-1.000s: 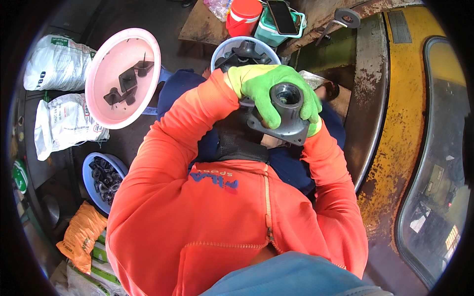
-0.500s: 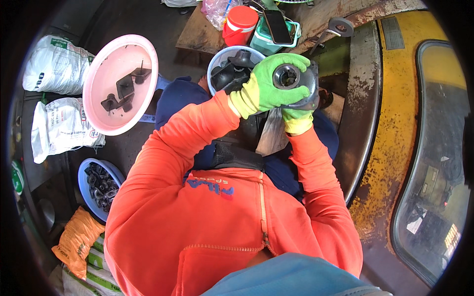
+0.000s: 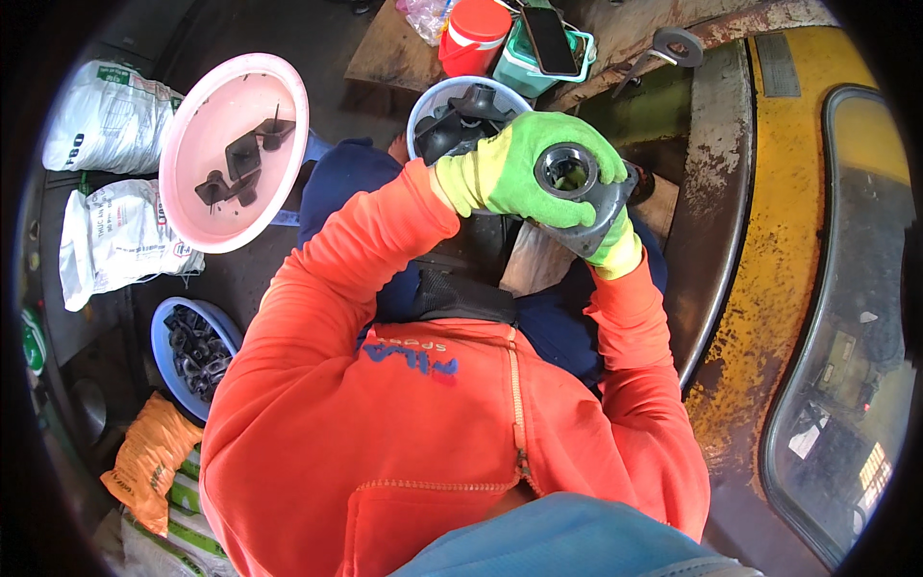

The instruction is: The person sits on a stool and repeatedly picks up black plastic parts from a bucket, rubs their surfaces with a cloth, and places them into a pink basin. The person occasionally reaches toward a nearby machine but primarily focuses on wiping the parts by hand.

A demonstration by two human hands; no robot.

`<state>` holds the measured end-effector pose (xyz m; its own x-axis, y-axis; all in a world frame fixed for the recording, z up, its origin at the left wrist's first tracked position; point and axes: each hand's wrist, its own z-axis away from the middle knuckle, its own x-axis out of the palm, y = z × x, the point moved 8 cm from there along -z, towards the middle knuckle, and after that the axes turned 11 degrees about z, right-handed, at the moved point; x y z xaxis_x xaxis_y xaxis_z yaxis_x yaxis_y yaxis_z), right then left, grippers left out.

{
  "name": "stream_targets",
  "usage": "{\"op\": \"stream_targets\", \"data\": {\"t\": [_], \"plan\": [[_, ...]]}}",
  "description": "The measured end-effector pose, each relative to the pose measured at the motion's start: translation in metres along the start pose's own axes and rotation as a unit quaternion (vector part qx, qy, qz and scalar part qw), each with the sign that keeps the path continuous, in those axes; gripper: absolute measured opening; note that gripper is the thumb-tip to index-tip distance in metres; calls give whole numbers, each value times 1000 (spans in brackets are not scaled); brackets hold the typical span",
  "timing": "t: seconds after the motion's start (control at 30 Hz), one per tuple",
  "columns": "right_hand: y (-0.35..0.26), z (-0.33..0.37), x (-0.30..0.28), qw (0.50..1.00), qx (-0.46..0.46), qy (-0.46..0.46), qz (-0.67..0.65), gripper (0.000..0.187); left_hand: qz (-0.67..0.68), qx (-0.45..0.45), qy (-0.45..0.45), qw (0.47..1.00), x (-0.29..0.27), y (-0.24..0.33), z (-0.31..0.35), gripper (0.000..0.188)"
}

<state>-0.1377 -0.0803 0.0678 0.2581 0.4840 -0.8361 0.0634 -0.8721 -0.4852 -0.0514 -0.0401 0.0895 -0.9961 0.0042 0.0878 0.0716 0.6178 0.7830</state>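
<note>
A black moulded part [image 3: 604,207] with a round, open collar and a flat, square-cornered base is up in front of me. My left hand [image 3: 527,165], in a green and yellow glove, wraps its fingers and thumb round the collar. My right hand [image 3: 618,252], gloved the same way, supports the part from beneath at its base; most of its fingers are hidden behind the part. Just beyond my left hand, a pale round tub [image 3: 419,117] holds more black parts [image 3: 452,133].
A pink basin [image 3: 192,207] with several black pieces stands at left, near white sacks [image 3: 115,240]. Lower left are a blue basin [image 3: 173,370] of small dark parts and an orange bag [image 3: 149,462]. A red jug [image 3: 476,29], teal basket [image 3: 524,72] and phone [image 3: 551,40] sit ahead. A rusty yellow panel [image 3: 740,356] borders the right.
The black part has turned in my hands, so a base corner now points right. Both hands have shifted slightly right and nearer to me.
</note>
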Motion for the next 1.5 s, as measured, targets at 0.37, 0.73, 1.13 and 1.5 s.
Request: {"op": "stream_targets", "data": {"t": [0.37, 0.73, 1.13, 1.5], "plan": [[5, 20, 25, 998, -46, 6, -50, 66, 131, -57, -78, 987, 11, -4, 2, 38], [13, -1, 10, 996, 44, 71, -32, 52, 91, -49, -177, 979, 4, 5, -16, 68], [41, -1, 15, 767, 200, 285, -539, 37, -174, 51, 153, 972, -9, -4, 8, 55], [5, -8, 7, 995, 59, 50, -70, 54, -7, -21, 33, 999, -9, -3, 2, 47]]}}
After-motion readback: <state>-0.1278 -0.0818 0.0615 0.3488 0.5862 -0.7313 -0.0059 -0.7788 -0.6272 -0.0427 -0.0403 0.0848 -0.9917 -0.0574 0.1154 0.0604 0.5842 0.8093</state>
